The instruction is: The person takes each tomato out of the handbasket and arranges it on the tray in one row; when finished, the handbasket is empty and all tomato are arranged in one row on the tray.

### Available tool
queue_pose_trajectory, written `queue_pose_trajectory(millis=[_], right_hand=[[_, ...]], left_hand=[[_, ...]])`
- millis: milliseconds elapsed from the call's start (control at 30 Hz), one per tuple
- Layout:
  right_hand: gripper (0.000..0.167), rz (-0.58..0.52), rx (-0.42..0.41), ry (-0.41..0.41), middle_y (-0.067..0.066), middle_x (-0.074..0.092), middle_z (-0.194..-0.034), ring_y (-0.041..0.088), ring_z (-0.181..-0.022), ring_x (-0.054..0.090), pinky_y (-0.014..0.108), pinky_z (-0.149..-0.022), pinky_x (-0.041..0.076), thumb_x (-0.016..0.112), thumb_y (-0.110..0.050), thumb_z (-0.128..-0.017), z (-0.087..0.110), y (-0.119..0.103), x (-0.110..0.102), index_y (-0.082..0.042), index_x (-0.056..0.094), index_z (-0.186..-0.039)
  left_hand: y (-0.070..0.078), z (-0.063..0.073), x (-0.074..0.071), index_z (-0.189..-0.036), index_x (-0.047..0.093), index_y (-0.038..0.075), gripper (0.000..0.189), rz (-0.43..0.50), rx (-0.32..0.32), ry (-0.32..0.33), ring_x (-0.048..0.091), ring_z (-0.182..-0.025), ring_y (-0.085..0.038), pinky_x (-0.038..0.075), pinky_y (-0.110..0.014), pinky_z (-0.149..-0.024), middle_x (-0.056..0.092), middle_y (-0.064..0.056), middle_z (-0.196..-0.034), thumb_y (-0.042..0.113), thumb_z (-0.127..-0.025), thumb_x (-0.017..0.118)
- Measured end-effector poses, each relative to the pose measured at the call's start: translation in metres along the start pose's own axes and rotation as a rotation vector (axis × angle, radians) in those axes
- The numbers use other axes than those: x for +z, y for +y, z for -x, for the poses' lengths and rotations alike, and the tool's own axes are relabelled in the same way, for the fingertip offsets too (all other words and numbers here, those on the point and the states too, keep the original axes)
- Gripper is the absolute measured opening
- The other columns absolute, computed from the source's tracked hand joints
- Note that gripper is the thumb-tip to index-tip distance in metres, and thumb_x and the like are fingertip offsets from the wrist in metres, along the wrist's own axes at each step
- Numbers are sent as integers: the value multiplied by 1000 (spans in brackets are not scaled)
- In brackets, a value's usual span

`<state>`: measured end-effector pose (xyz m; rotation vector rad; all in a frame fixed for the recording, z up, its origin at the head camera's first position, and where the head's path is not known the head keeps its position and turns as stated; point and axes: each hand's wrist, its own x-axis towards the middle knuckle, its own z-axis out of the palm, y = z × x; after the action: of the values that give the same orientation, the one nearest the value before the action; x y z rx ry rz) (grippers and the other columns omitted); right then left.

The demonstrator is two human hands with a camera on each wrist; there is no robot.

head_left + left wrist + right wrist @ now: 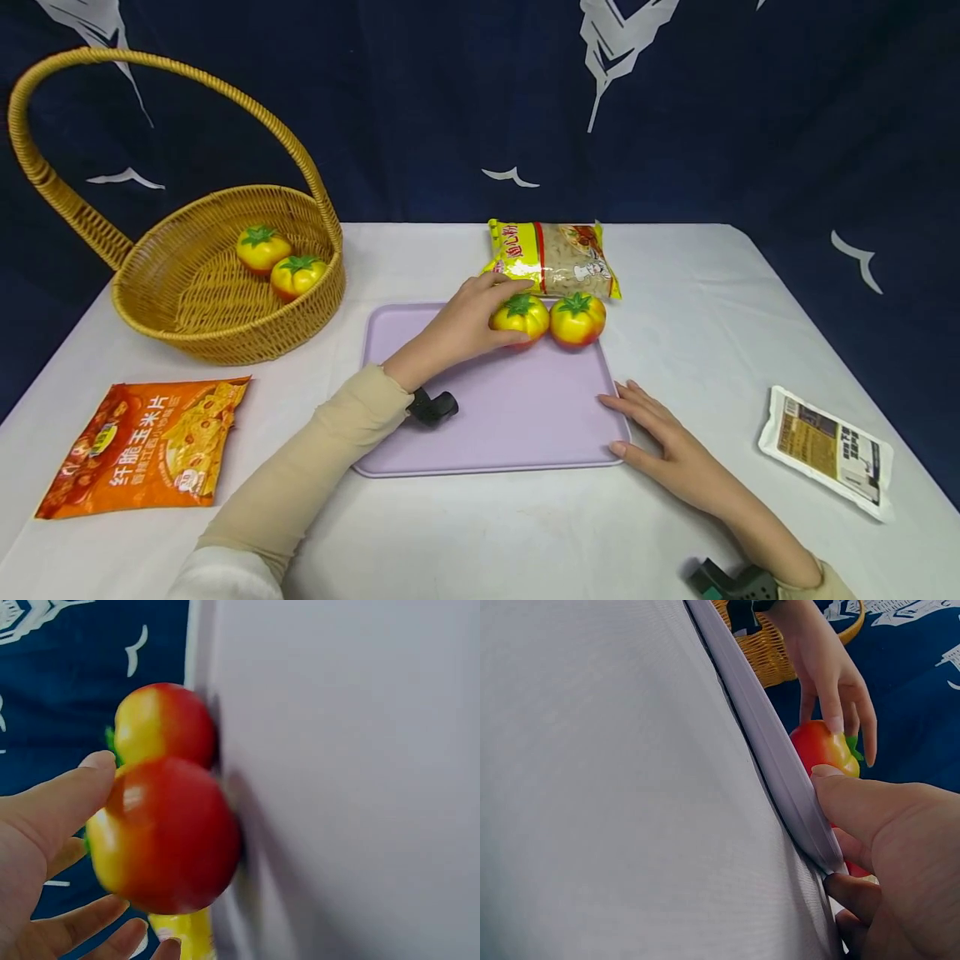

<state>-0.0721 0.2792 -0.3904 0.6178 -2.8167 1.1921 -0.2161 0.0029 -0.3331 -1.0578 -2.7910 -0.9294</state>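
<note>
On the lilac tray (525,417), two yellow-red tomatoes sit side by side at the far right corner. My left hand (480,321) is around the left tomato (522,319), its thumb at the near side. In the left wrist view, the thumb touches this tomato (169,840) and the other fingers are spread, with a gap beside it. The right tomato (577,320) stands against its neighbour. My right hand (671,450) rests at the tray's right edge, fingers extended and fingertips touching the rim (780,780).
A wicker basket (225,337) with a tall handle holds two similar tomatoes at the left. An orange snack bag (146,446) lies in front of it. Behind the tray is a yellow noodle packet (558,258); a white pouch (828,450) lies far right.
</note>
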Motion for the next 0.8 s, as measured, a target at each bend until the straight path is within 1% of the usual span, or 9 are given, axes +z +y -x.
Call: queue_pose_trajectory(millis=[133, 233, 367, 433, 533, 633, 700, 733, 800], right_hand=[[52, 3, 1, 2, 15, 33, -145, 35, -136, 18, 66, -97, 18, 70, -13, -85, 2, 1, 1, -16, 52, -134], [52, 5, -4, 6, 15, 33, -145, 35, -135, 19, 66, -97, 18, 70, -13, -85, 2, 1, 2, -16, 52, -133], [52, 2, -10, 8, 16, 33, -145, 36, -135, 19, 67, -96, 19, 70, -13, -85, 2, 0, 2, -16, 52, -133], [51, 1, -13, 8, 16, 34, -145, 37, -135, 19, 68, -96, 19, 69, -12, -85, 2, 0, 2, -15, 52, -133], [51, 2, -20, 5, 16, 33, -145, 38, -135, 19, 68, -96, 18, 69, -12, -85, 1, 0, 1, -15, 52, -133], [51, 8, -28, 5, 17, 32, -145, 39, -135, 19, 68, -96, 19, 68, -11, -86, 0, 0, 0, -15, 52, -133], [51, 10, -28, 5, 17, 32, -145, 39, -134, 19, 68, -95, 19, 68, -12, -86, 0, 0, 0, -15, 52, -133], [51, 9, -27, 4, 17, 32, -145, 39, -134, 19, 68, -95, 19, 68, -12, -86, 1, 1, -1, -16, 52, -133], [50, 8, -22, 5, 17, 32, -145, 38, -134, 19, 69, -95, 19, 69, -12, -85, 1, 1, -1, -15, 52, -133]], left_hand=[[1, 6, -12, -135, 51, 13, 65, 31, 11, 17, 38, -121, -27, 30, -38, -101, 45, -10, -131, 29, -79, 77], [0, 13, -27, -134, 52, 13, 62, 71, 16, 66, 41, -120, -26, 33, -38, -99, 47, -9, -131, 25, -79, 77], [-6, 28, -58, -130, 55, 11, 55, 120, 24, 168, 46, -115, -24, 44, -38, -89, 49, -8, -129, 19, -80, 77], [-10, 39, -76, -127, 57, 10, 51, 144, 12, 220, 48, -112, -23, 48, -37, -84, 51, -7, -127, 17, -80, 76], [-19, 57, -106, -125, 59, 9, 45, 191, -48, 289, 48, -109, -21, 49, -37, -84, 52, -5, -125, 15, -82, 74], [-31, 75, -136, -127, 58, 11, 43, 247, -142, 337, 46, -109, -18, 47, -33, -87, 51, -3, -124, 17, -86, 70], [-42, 87, -155, -130, 56, 13, 44, 280, -210, 355, 44, -112, -17, 42, -31, -93, 49, -2, -127, 20, -88, 68], [-50, 92, -163, -131, 55, 15, 44, 294, -235, 366, 44, -113, -17, 40, -27, -94, 49, -2, -128, 22, -89, 66], [-66, 102, -175, -132, 53, 15, 44, 355, -258, 396, 42, -116, -18, 37, -22, -95, 48, -3, -131, 22, -90, 64]])
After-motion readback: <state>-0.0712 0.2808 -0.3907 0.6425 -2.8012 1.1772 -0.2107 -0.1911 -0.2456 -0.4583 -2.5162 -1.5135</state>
